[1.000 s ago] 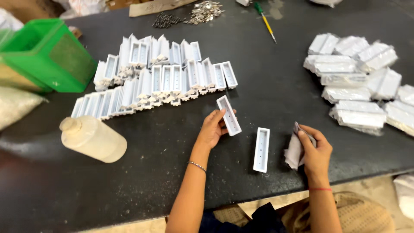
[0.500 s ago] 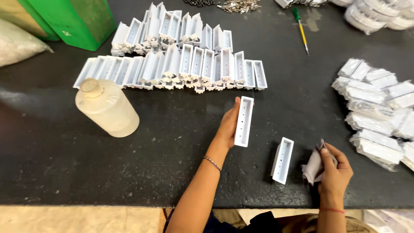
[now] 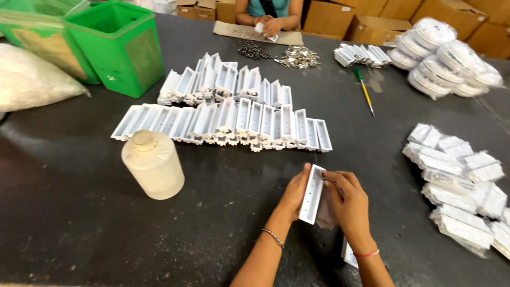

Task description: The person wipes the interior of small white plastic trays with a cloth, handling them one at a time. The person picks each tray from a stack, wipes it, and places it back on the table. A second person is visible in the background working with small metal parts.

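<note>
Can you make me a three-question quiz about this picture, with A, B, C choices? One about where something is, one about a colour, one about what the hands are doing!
1. Where is the cream bottle?
A. left of the hands
B. inside the bin
C. on the boxes

2. What colour is the bin?
A. red
B. green
C. blue

3. What are the hands doing?
A. lying flat
B. holding a white tray
C. holding the screwdriver

Answers:
1 A, it stands on the table to their left.
2 B, its walls are green.
3 B, left hand and right hand grip the white tray.
</note>
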